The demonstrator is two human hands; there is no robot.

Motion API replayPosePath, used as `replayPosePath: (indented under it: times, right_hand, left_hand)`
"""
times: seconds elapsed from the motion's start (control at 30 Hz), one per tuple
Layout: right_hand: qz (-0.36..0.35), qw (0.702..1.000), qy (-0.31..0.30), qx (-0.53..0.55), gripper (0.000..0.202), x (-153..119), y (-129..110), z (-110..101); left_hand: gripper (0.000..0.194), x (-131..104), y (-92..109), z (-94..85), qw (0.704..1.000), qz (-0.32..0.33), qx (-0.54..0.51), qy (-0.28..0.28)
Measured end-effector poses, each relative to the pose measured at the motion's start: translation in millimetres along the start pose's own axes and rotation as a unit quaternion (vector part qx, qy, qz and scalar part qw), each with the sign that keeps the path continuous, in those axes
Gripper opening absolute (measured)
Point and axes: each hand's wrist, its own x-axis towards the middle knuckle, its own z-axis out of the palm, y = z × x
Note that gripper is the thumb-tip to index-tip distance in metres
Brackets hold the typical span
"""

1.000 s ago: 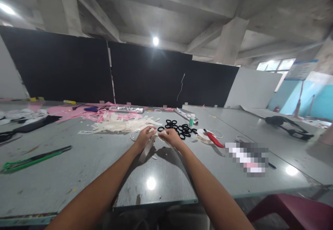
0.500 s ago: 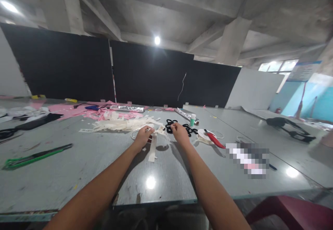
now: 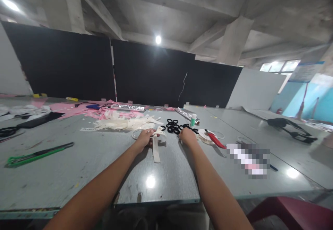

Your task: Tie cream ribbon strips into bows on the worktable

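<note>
Head view: a person's two bare arms reached forward over a grey counter (image 3: 99, 174). The left hand (image 3: 144, 138) pinched a looped cream ribbon (image 3: 156, 152) between thumb and fingers, just above the middle of the counter; the ribbon's flat tail pointed toward the near edge. The right hand (image 3: 187, 136), apart from that ribbon, was curled with its fingers down, just beside a cluster of black rings (image 3: 171, 129); whether it gripped anything could not be told. Beyond it stood a green-and-white tube (image 3: 193, 120). To its right lay a ribbon roll (image 3: 204, 138), overlapped by a red tool (image 3: 217, 141). Cream strips (image 3: 125, 123) lay heaped beyond the left hand, and a green cutter (image 3: 39, 155) far left.
</note>
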Motion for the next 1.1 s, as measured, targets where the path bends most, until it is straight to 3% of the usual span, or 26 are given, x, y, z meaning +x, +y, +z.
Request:
replayPosePath:
  times: [0.13, 0.3, 0.53, 1.1]
  right_hand:
    - [-0.176, 0.968, 0.099, 0.148, 0.011, -7, -23, -7]
    - [-0.258, 0.938, 0.070, 0.220, 0.007, -24, -52, 1]
    - [-0.302, 0.928, 0.035, 0.215, 0.002, -32, -67, 12]
    - [-0.334, 0.931, 0.026, 0.144, 0.002, -28, -71, 22]
  left_hand:
    - [0.030, 4, 0, -2.3, 0.996, -0.056, -0.073, 0.012]
    - [0.033, 9, 0, -4.1, 0.990, -0.060, -0.128, 0.003]
    - [0.040, 9, -2, -1.5, 0.991, -0.042, -0.129, -0.010]
    - [0.024, 5, -3, 1.2, 0.995, 0.001, -0.086, -0.047]
